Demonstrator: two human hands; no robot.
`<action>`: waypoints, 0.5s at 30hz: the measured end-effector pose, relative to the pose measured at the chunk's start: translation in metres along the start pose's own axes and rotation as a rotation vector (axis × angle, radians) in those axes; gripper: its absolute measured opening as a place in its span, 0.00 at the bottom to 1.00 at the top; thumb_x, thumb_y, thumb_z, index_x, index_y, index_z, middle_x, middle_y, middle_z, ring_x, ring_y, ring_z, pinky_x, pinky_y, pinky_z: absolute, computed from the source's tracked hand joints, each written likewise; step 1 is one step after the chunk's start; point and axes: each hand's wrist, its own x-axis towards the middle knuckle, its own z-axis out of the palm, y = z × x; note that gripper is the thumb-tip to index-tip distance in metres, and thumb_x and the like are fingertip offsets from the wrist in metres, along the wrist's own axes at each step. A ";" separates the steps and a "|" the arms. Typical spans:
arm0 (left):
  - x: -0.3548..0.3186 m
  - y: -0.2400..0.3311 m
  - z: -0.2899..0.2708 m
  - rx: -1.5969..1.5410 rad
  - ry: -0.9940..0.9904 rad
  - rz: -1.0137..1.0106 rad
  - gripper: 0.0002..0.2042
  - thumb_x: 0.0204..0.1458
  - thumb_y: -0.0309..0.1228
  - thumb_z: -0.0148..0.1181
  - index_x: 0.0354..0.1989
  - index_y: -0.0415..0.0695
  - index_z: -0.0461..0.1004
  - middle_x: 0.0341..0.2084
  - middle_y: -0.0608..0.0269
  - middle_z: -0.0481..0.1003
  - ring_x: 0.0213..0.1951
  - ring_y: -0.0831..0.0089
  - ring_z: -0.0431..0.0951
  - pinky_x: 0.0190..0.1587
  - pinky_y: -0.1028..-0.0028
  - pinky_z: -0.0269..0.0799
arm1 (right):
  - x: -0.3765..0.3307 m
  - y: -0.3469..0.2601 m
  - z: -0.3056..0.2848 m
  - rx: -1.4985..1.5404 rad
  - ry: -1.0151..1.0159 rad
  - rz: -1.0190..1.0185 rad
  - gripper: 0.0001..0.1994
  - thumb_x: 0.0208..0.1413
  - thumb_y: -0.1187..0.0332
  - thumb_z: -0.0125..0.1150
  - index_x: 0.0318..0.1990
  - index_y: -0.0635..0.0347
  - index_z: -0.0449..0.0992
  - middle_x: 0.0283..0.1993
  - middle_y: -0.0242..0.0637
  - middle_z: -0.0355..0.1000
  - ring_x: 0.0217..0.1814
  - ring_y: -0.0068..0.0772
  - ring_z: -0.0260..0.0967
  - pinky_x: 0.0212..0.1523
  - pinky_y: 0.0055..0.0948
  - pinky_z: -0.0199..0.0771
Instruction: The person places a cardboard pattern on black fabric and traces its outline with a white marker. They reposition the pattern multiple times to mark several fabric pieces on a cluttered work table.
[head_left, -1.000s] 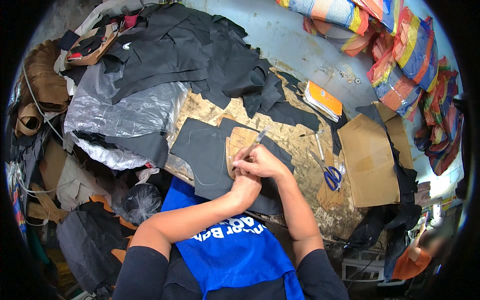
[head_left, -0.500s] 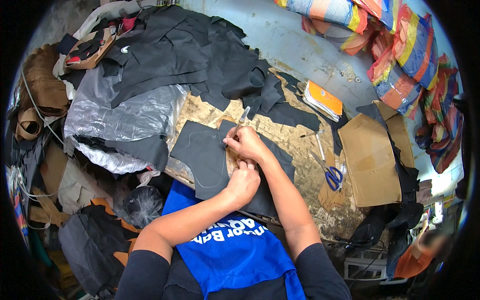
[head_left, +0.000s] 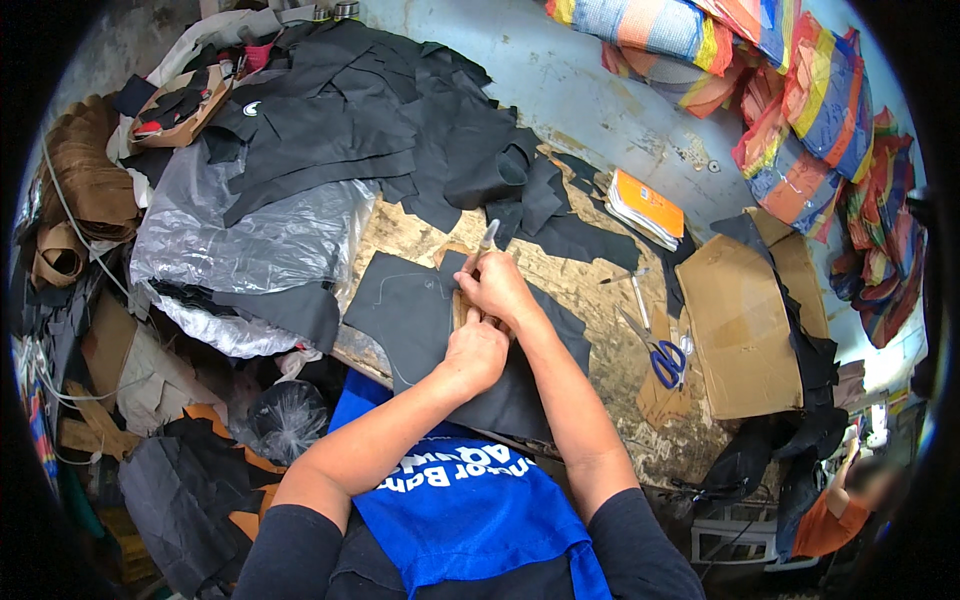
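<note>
A black sheet of leather-like material (head_left: pixel 405 310) lies on the worn wooden table (head_left: pixel 605 335), with thin pale outlines drawn on it. My right hand (head_left: pixel 500 288) is closed round a slim pen (head_left: pixel 488 236), its pale rear end pointing up and away. The pen's tip is hidden under my fingers. Just nearer to me, my left hand (head_left: pixel 478 352) has bent fingers pressed down on a brown template (head_left: pixel 463 309) over the black sheet. Most of the template is covered by my hands.
Blue-handled scissors (head_left: pixel 667 362), a white pen (head_left: pixel 640 300) and an orange-covered notebook (head_left: pixel 648 205) lie right. Beyond them stands a cardboard box (head_left: pixel 740 320). Black material (head_left: pixel 350 130) is piled at the back left over clear plastic (head_left: pixel 250 250). Another person (head_left: pixel 832 520) is at far right.
My left hand has shifted slightly away from me and left, and more of the brown template shows. The pen leans a little differently in my right hand.
</note>
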 end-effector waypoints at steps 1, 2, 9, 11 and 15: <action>0.002 -0.001 0.000 0.011 -0.023 0.002 0.19 0.47 0.25 0.51 0.50 0.35 0.68 0.53 0.47 0.65 0.56 0.52 0.63 0.48 0.63 0.71 | 0.002 0.003 -0.002 0.025 -0.007 0.035 0.08 0.45 0.70 0.64 0.27 0.69 0.77 0.24 0.48 0.74 0.27 0.39 0.75 0.31 0.34 0.73; 0.004 -0.002 0.001 0.021 -0.021 0.005 0.20 0.47 0.25 0.51 0.51 0.36 0.68 0.54 0.47 0.65 0.56 0.53 0.63 0.49 0.64 0.71 | 0.005 0.006 -0.003 0.055 -0.009 0.053 0.09 0.45 0.70 0.65 0.28 0.69 0.77 0.24 0.49 0.74 0.27 0.40 0.75 0.32 0.34 0.73; 0.023 -0.014 -0.008 0.042 -0.146 -0.015 0.25 0.44 0.25 0.53 0.55 0.37 0.64 0.59 0.46 0.60 0.52 0.51 0.69 0.53 0.64 0.67 | 0.025 0.023 0.004 -0.005 0.170 0.161 0.10 0.43 0.68 0.66 0.26 0.68 0.78 0.23 0.51 0.74 0.26 0.44 0.75 0.31 0.35 0.73; 0.027 -0.017 -0.011 0.045 -0.192 -0.028 0.27 0.43 0.24 0.53 0.57 0.37 0.62 0.61 0.45 0.57 0.53 0.50 0.69 0.55 0.64 0.66 | 0.024 0.027 0.000 -0.038 0.214 0.195 0.10 0.42 0.67 0.66 0.25 0.68 0.78 0.23 0.51 0.73 0.26 0.45 0.75 0.31 0.36 0.73; 0.033 -0.020 -0.013 0.048 -0.221 -0.023 0.33 0.40 0.27 0.57 0.60 0.41 0.59 0.64 0.46 0.52 0.58 0.52 0.65 0.58 0.65 0.63 | 0.007 0.039 -0.020 -0.087 0.270 0.221 0.11 0.42 0.67 0.65 0.24 0.68 0.78 0.22 0.51 0.73 0.26 0.45 0.75 0.31 0.37 0.73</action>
